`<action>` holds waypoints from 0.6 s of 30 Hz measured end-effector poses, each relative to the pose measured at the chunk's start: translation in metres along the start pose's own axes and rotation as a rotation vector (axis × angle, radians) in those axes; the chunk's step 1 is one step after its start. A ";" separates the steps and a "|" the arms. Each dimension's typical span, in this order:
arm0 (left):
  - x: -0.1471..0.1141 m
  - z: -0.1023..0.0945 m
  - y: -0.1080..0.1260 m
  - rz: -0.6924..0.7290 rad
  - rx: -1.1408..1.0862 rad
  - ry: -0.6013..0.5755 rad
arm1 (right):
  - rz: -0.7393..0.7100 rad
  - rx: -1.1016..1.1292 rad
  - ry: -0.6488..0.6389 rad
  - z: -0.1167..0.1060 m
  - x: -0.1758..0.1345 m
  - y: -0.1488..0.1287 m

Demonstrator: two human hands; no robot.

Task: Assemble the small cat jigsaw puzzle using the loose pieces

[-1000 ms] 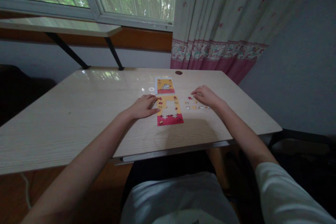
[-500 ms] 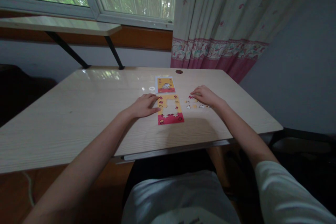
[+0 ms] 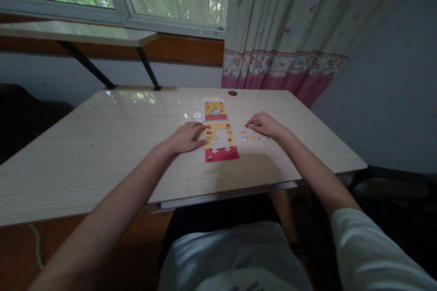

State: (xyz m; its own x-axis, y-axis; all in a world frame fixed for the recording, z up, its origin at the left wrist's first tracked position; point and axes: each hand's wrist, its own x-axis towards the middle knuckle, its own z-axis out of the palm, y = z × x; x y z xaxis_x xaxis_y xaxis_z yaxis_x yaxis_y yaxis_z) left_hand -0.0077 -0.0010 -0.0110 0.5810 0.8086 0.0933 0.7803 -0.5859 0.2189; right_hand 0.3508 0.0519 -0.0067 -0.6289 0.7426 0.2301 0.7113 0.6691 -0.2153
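A partly joined jigsaw puzzle (image 3: 221, 154), yellow above and red below, lies on the table with a gap in its middle. My left hand (image 3: 186, 137) rests at its left edge, thumb and fingers apart, fingertips touching the border. To the right, my right hand (image 3: 264, 123) has its thumb and fingers closed on a small red puzzle piece (image 3: 246, 126). Below that hand lie several loose puzzle pieces (image 3: 252, 138), white and yellow, some partly hidden by it. Behind the puzzle is a picture card (image 3: 215, 110) showing a white animal on yellow and red.
The light wooden table (image 3: 112, 154) has a round cable hole (image 3: 232, 93) near its back edge. A raised shelf (image 3: 78, 32) on dark legs stands at the back left. A curtain (image 3: 273, 32) hangs behind, beside the window, and a dark chair (image 3: 392, 177) is at the right.
The thumb and fingers of my right hand have closed in on the red piece, which sits slightly further left. My left hand has stayed in place.
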 end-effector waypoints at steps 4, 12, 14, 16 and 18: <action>0.000 0.001 0.000 0.001 0.007 0.002 | 0.086 0.092 0.056 -0.002 -0.001 -0.008; 0.000 -0.004 0.012 0.052 -0.162 0.169 | 0.205 0.575 0.078 0.001 0.002 -0.042; 0.000 -0.008 0.023 0.050 -0.282 0.202 | 0.140 0.622 0.060 0.004 0.006 -0.056; 0.000 -0.009 0.034 0.039 -0.405 0.212 | 0.065 0.641 0.069 0.009 0.010 -0.070; 0.001 -0.008 0.043 0.025 -0.497 0.215 | 0.007 0.652 0.102 0.014 0.012 -0.083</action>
State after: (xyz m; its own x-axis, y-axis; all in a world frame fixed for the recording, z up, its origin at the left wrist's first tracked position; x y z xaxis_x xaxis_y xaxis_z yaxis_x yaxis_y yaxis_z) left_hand 0.0247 -0.0253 0.0066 0.4970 0.8180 0.2897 0.5325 -0.5511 0.6425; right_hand 0.2796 0.0060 0.0009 -0.5692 0.7624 0.3080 0.3594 0.5676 -0.7407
